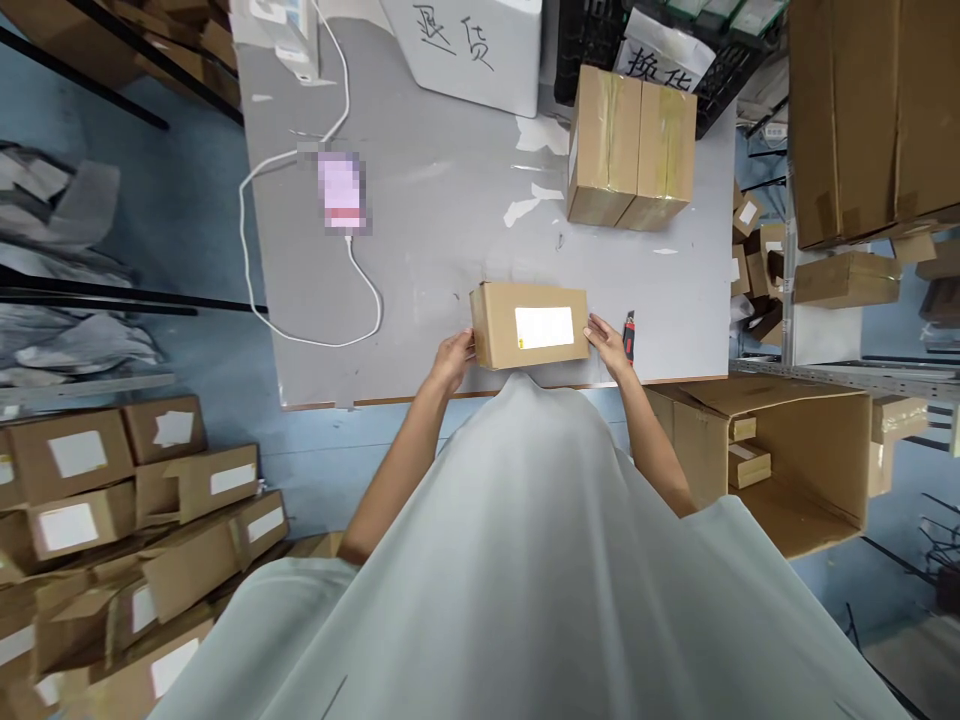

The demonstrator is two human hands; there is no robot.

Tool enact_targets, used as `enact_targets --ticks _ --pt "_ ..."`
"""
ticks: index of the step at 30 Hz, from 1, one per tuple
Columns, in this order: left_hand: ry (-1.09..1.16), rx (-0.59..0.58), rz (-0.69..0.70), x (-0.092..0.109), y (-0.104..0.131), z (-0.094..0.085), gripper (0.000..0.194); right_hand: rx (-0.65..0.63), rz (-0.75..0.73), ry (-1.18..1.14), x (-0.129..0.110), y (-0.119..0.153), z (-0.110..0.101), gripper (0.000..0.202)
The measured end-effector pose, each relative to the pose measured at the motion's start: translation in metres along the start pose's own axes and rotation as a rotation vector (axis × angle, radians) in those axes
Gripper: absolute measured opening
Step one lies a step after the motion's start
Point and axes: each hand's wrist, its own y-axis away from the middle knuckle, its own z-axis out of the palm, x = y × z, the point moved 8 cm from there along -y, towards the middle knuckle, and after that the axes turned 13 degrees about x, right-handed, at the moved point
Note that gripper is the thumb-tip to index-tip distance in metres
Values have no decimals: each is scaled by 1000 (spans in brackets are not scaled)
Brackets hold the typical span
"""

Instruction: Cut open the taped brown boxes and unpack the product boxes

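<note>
A small brown cardboard box (495,335) with a white label (544,327) on its near side is at the front edge of the grey table (450,220). My left hand (453,360) grips its left end, and my right hand (607,345) has its fingers against the right end. Between them the two hands hold the box; whether its underside touches the table I cannot tell. A red and black box cutter (628,338) lies just right of my right hand.
Two taped cartons (631,150) stand at the table's back right, near a black crate (720,75) and a white bin (472,50). A white cable (244,250) loops across the left. A large open carton (810,460) sits right; labelled boxes (75,455) pile up left.
</note>
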Motion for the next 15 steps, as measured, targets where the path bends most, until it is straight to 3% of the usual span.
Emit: enact_targets --ticks 2,4,9,15 --pt "17 -17 29 5 7 9 46 128 -27 97 -7 0 -19 114" --pt "31 -25 54 10 15 15 48 186 -120 160 -24 10 -25 106" --pt "42 -84 107 25 37 31 63 43 -325 204 -68 58 13 86" --pt "38 -94 214 53 67 41 68 57 -304 216 -88 74 31 90"
